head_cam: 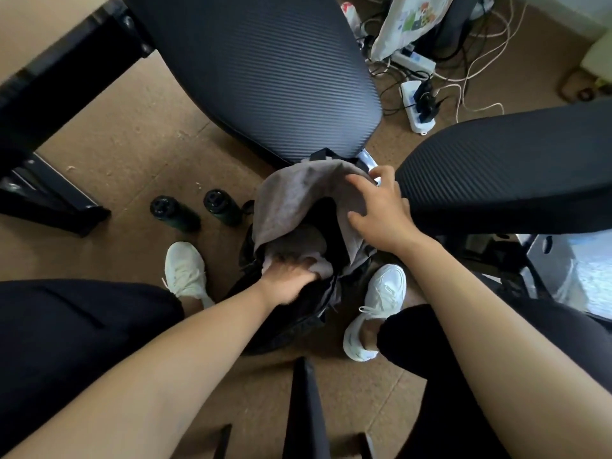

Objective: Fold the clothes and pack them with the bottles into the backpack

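A black backpack stands open on the floor between my feet. A grey garment drapes over its far rim and hangs down into the opening. My left hand grips the lower bunch of that grey cloth at the near side of the opening, fingers partly buried in it. My right hand lies spread on the garment's upper right part, fingers straight. Two dark bottles stand upright on the floor just left of the backpack.
A black ribbed office chair stands right behind the backpack, another one at the right. A black desk leg is at the left. Power strips and cables lie at the back right. The floor is brown board.
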`<state>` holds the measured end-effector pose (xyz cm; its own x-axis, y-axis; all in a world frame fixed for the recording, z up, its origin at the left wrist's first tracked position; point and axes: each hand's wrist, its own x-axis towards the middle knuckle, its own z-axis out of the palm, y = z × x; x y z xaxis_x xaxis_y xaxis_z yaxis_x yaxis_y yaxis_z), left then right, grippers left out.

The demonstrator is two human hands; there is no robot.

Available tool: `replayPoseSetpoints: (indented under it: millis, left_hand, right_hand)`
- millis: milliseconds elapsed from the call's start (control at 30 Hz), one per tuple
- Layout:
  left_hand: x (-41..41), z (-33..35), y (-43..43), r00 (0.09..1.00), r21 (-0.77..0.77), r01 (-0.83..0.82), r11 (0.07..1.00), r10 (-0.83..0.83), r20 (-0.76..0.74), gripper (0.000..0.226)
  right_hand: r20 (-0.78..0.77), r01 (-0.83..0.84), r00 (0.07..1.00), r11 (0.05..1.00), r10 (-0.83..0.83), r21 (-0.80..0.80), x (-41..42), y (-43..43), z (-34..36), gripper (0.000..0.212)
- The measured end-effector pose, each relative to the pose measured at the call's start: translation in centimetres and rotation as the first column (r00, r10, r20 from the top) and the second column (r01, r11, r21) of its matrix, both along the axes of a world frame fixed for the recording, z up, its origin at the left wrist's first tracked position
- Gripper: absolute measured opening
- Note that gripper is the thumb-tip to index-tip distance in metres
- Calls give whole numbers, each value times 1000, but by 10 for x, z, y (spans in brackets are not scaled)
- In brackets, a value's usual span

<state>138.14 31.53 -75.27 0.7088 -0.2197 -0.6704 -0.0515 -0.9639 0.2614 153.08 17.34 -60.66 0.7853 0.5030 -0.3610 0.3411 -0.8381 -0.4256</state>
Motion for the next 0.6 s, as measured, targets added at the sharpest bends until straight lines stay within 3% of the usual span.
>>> replayPoseSetpoints:
  millis: [100,200,300,367,400,500,600]
  left_hand:
    - [-3,-5,5,983,-77,-6,997,-8,-185,51]
    - [-16,-18,19,976,-27,28,999,-33,-217,51]
    - [-21,-17,24,985,99,76,992,-59,-161,55]
    - [-22,-18,17,996,139,73,988,-78,32,59]
    - [-26,-15,14,995,170,73,983,-84,58,68]
    - [-45,-25,13,998,193,-18,981,4,70,84]
    - [-41,-25,17,991,176,-134,975,129,41,71]
  right_hand:
    - [-6,7,1000,1000,-7,3,-1,2,0,69]
    - [-13,13,1000,1000,-13,4,-1,2,0,69]
    - [-11,5,1000,1000,-5,10,-1,1,0,69]
    - [-16,2,1000,1000,-2,12,-1,1,1,69]
    - [-21,6,1000,1000,-5,17,-1,1,1,69]
    - [-28,17,999,999,-17,28,-1,2,2,67]
    - [-27,19,999,999,-18,32,-1,2,2,66]
